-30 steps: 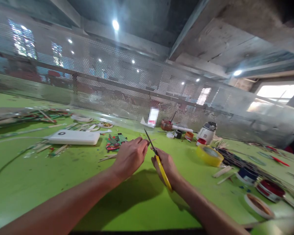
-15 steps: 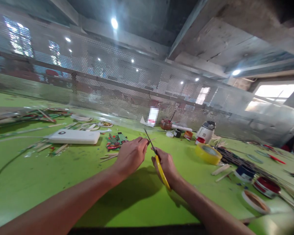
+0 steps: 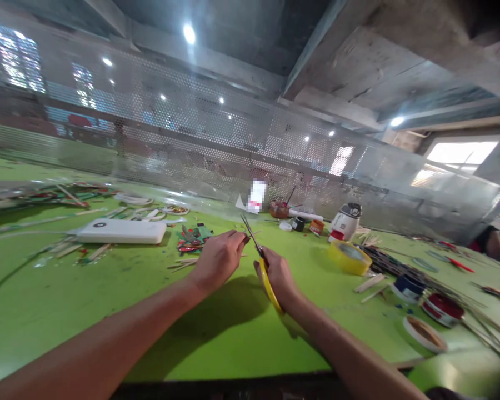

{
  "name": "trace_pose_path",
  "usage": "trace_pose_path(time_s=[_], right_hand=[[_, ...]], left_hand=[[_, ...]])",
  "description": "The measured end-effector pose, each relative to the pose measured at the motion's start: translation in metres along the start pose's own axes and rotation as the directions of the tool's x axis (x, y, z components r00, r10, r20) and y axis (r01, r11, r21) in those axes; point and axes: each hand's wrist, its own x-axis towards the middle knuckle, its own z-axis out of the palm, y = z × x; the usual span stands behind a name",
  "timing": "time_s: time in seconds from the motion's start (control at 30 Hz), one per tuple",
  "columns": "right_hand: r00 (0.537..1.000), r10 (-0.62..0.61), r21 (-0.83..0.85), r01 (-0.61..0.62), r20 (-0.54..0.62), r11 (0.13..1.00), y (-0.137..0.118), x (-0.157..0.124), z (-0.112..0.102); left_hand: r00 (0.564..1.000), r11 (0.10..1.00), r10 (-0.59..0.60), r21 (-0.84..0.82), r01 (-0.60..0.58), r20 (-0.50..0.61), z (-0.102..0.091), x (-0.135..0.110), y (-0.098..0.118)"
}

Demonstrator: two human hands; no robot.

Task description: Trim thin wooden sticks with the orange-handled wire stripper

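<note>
Holding yellow-handled scissors (image 3: 268, 286) in right hand (image 3: 280, 273), above middle of green table (image 3: 66, 311), slightly parted at the tips and pointing away. Pinching narrow with left hand (image 3: 219, 255), just beside the scissors; cannot tell on what, too small. See painted pieces (image 3: 191, 238) just beyond left hand, white device (image 3: 123, 231) farther left. Rightward, see yellow tape roll (image 3: 341, 260), dark blue jar (image 3: 408, 289), red jar (image 3: 442, 311).

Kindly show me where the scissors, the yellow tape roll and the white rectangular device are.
Scissors (image 3: 267, 282): head view, yellow handle.
Yellow tape roll (image 3: 342, 260): head view, outer side.
White rectangular device (image 3: 124, 228): head view, top face.
</note>
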Motion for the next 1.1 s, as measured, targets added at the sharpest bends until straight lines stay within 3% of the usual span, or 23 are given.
trace_pose_path(time_s=[0.43,0.83,1.1], right_hand=[[0.999,-0.032,-0.053,0.034,0.021,0.998,0.0086,-0.0003,0.0015],[0.999,-0.005,-0.085,0.008,0.034,0.996,0.005,-0.0011,-0.0055],[1.0,-0.002,-0.104,0.005,0.029,0.995,0.0026,0.0,-0.0024]], left_hand=[[0.997,0.98,0.072,-0.185,-0.067,0.02,-0.003,0.0043,-0.0046],[0.997,0.982,-0.012,-0.186,0.025,0.071,0.0019,0.0053,-0.003],[1.0,0.982,-0.009,-0.188,0.012,0.019,0.0007,0.0041,-0.0028]])
